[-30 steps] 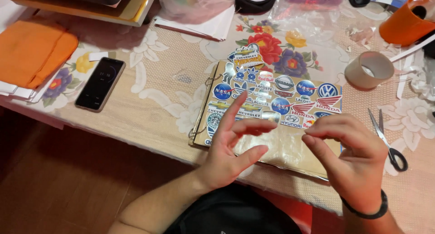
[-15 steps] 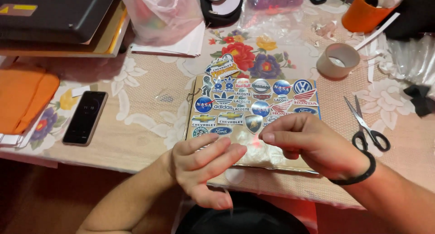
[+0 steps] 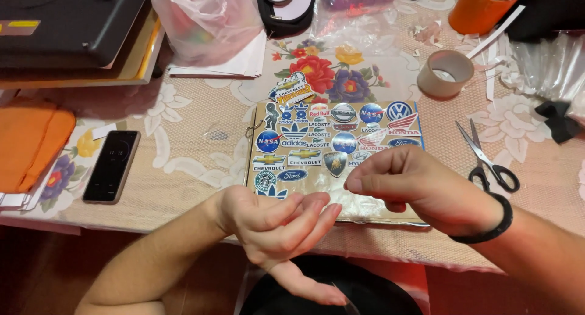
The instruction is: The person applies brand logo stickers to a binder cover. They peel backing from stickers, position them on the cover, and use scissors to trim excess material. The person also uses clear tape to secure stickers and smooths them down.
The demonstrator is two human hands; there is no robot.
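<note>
both hands are bare: no gloves, no rings visible. the left hand [image 3: 277,220] has an uncovered wrist and an uncovered forearm, with no sleeve in view up to the frame edge. the right hand [image 3: 420,187] carries one item: a narrow black band [image 3: 490,226] that circles the wrist, plain, with no visible face or clasp. the right forearm behind the band is uncovered as well. fingernails are short and unpainted where they show. a dark garment [image 3: 332,290] shows low in the frame between the forearms.
</note>
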